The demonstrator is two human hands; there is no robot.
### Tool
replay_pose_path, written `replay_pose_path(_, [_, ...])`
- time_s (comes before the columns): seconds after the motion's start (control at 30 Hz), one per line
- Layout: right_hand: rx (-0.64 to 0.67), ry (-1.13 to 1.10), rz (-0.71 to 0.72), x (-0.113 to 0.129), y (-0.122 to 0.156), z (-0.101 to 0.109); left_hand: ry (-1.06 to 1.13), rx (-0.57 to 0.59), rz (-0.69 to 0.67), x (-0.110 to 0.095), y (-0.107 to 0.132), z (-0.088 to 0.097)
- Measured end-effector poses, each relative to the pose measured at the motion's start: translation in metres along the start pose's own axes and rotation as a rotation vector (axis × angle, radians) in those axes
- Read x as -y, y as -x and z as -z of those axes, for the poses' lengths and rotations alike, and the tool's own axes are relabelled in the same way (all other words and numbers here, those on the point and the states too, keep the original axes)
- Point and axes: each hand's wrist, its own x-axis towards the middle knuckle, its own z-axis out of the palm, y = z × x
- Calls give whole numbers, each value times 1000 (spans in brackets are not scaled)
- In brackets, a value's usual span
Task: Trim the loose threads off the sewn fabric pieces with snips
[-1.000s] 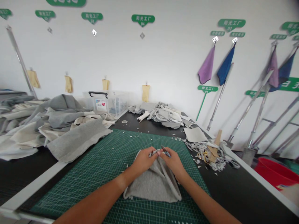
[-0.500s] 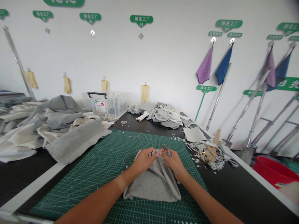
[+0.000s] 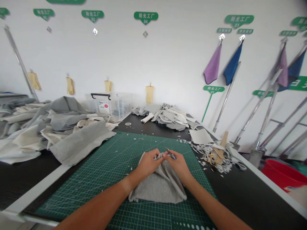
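Grey knit fabric piece [image 3: 157, 188] sits bunched on the green cutting mat [image 3: 120, 143], bottom-centre of view, humped into a rough triangle w/ a raised edge running up between the hands. L hand [image 3: 149, 163]: grip narrow, pinching the top of the fabric, cloth gathered right at thumb + fingertips. R hand [image 3: 178, 166]: grip also narrow, holding small scissors [image 3: 170, 154], blades pointing up and to the L, bluish handle part tucked into the hand. Scissors sit just beside the pinched fabric, hands almost touching. Can't tell if blades are actually on the cloth, too small at this view. Bottom edge of fabric lies on the mat, well below both hands.

Around: small white fabric snips [image 3: 131, 168] scattered on mat. Black counter [image 3: 242, 198] runs under and beside mat. R of mat, pile of white + grey offcuts [image 3: 216, 156] w/ a cardboard strip [image 3: 218, 158] in it. L of mat, big heap of grey and cream fabric [image 3: 59, 134]. Further back, clear plastic storage box [image 3: 112, 105] w/ black handle, plus more fabric offcuts [image 3: 168, 116]. On wall: yellow rubber gloves [image 3: 149, 94], purple cloth [image 3: 213, 60], blue cloth [image 3: 232, 60], green signs [image 3: 145, 17]. Red bucket [image 3: 283, 174] at R edge, past counter.
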Motion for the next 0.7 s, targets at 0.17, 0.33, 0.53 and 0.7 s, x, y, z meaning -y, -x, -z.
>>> replay_pose_path(0.17, [-2, -144, -135, 0, 0, 1, 60, 39, 16, 3, -3, 0])
replay_pose_path(0.33, [87, -340, -257, 6, 2, 3, 152, 119, -12, 5, -6, 2])
replay_pose_path(0.53, [141, -403, -254, 5, 2, 3, 191, 138, -2, 6, -8, 3])
replay_pose_path(0.7, [123, -375, -240, 1, 3, 2, 185, 105, 7, 7, -9, 1])
